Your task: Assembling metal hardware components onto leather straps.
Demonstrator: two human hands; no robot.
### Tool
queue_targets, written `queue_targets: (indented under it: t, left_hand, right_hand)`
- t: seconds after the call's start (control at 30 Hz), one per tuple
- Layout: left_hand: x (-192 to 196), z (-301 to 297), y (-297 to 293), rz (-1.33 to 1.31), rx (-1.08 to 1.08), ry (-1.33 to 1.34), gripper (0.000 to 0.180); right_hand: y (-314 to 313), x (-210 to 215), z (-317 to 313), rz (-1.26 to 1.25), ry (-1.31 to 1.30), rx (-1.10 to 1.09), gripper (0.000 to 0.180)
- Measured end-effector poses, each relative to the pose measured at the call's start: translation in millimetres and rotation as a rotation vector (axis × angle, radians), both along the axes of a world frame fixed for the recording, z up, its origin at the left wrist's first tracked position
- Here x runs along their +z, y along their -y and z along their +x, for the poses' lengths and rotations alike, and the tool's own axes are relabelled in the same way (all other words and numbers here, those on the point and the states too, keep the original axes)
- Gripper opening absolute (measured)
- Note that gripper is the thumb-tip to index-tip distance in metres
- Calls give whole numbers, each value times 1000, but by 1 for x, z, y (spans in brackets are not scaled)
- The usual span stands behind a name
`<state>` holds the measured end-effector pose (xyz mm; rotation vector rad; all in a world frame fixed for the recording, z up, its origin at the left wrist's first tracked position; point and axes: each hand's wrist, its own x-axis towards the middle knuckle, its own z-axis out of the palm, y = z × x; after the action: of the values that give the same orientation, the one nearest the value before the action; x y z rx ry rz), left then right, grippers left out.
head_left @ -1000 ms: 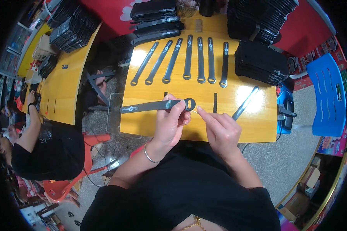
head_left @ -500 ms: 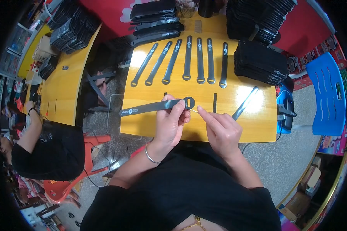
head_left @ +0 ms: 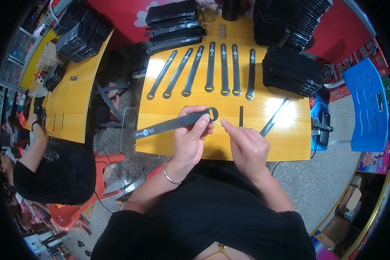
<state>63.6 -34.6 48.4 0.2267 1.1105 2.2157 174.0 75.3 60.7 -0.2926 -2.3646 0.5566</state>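
Observation:
A dark grey hook-and-loop strap (head_left: 160, 126) with a rounded, slotted end is pinched between the thumb and fingers of my left hand (head_left: 189, 141). Its long tail points left over the table, and a pale logo shows near the far end. Just right of the slotted end, my right hand (head_left: 249, 148) pinches a thin, pale stick (head_left: 218, 123), its tip close to the strap. Whether the tip touches the strap I cannot tell. Beyond my hands, several similar straps (head_left: 210, 67) lie fanned in a row. Another strap (head_left: 274, 118) lies to the right of my right hand.
A short black strip (head_left: 241, 115) lies on the yellow table (head_left: 286, 147). Stacks of black straps (head_left: 292, 69) stand at the back right, more strap bundles (head_left: 173, 26) at the back left. A blue chair (head_left: 366, 106) is at the right; a person (head_left: 56, 169) sits at another table on the left.
The strap in my left hand has turned slightly, its left tail dipping toward me. Both hands stay in nearly the same place, still pinching the strap and the stick.

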Motion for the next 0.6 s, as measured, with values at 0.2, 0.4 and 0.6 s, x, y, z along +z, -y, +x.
queue_targets:
  t: [0.2,0.4,0.6]
  left_hand:
    - [1,-1,-1,3,4,37,24]
    - [-2,-2,-1,32,16,-5,25]
    - [-8,-2,-1,84,41,-69,26]
  right_hand:
    - [-1,0,-3,-27,5,-5,36]
    - [0,-1,-5,-101,20,19,34]
    - [4,-8,-6,-837,38,120,17]
